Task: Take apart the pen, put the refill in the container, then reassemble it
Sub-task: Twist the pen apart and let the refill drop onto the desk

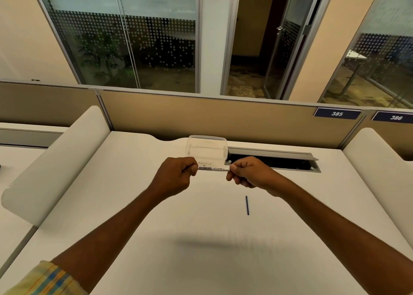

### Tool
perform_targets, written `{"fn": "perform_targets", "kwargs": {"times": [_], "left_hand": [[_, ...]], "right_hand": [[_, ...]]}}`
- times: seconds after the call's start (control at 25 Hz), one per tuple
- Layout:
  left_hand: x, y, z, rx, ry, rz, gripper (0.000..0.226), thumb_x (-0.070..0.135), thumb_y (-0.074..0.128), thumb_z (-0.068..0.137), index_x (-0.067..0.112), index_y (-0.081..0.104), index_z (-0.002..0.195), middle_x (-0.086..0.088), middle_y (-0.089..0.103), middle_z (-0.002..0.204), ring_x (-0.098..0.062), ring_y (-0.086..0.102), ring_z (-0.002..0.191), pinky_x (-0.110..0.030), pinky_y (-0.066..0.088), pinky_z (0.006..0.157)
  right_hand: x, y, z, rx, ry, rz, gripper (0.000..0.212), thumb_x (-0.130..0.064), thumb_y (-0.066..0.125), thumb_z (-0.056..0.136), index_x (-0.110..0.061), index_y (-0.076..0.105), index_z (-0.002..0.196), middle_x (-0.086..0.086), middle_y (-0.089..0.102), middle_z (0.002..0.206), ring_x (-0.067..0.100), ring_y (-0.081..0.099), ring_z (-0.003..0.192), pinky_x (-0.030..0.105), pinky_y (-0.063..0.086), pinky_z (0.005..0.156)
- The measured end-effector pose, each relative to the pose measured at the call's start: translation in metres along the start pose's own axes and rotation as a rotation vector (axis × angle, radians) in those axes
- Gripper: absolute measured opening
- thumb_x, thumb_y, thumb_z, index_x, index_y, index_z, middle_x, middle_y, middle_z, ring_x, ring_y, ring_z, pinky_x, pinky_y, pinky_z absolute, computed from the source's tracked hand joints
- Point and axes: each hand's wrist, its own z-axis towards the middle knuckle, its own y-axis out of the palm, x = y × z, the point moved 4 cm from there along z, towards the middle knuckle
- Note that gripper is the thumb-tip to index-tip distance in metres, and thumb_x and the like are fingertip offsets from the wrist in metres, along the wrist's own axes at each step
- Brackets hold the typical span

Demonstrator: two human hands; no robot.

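A white whiteboard marker pen (213, 168) is held level above the white desk (201, 250), one end in each fist. My left hand (178, 175) grips its left end and my right hand (245, 171) grips its right end, so both ends are hidden. Just behind the pen stands a clear plastic container (207, 148) with handwriting on its front wall. A thin dark blue refill (247, 205) lies alone on the desk, below and slightly right of my right hand.
An open cable slot (272, 160) with a grey flap runs along the desk's back, right of the container. Tan partition panels (223, 116) close off the back. Curved white dividers (58, 160) flank the desk on both sides.
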Motion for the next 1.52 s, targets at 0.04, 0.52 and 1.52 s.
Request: {"fn": "perform_targets", "kwargs": {"times": [0.04, 0.52, 1.52], "left_hand": [[0.0, -0.001, 0.0, 0.004, -0.002, -0.003, 0.024, 0.008, 0.063, 0.101, 0.013, 0.067, 0.077, 0.022, 0.058, 0.056, 0.002, 0.057, 0.06, -0.013, 0.032, 0.05], [-0.005, -0.006, 0.0, -0.056, -0.12, -0.054, 0.032, 0.013, 0.06, 0.103, 0.022, 0.066, 0.073, 0.003, 0.074, 0.076, -0.004, 0.055, 0.061, -0.017, 0.034, 0.054], [-0.002, 0.001, -0.008, -0.03, -0.074, -0.023, 0.029, 0.015, 0.06, 0.106, 0.014, 0.068, 0.078, -0.003, 0.084, 0.11, -0.023, 0.065, 0.081, -0.009, 0.039, 0.054]], "right_hand": [[0.0, 0.001, -0.001, 0.016, -0.003, -0.005, 0.041, -0.034, 0.052, 0.11, -0.012, 0.079, 0.087, -0.005, 0.066, 0.065, 0.005, 0.05, 0.053, 0.016, 0.04, 0.05], [-0.008, 0.011, -0.016, 0.571, -0.697, -0.477, 0.012, 0.005, 0.073, 0.091, -0.002, 0.08, 0.097, 0.007, 0.079, 0.091, 0.018, 0.072, 0.08, 0.028, 0.059, 0.078], [-0.001, 0.002, -0.02, 0.405, -0.532, -0.228, 0.006, -0.011, 0.083, 0.09, -0.009, 0.086, 0.095, 0.001, 0.078, 0.08, 0.003, 0.067, 0.062, 0.021, 0.057, 0.065]]}}
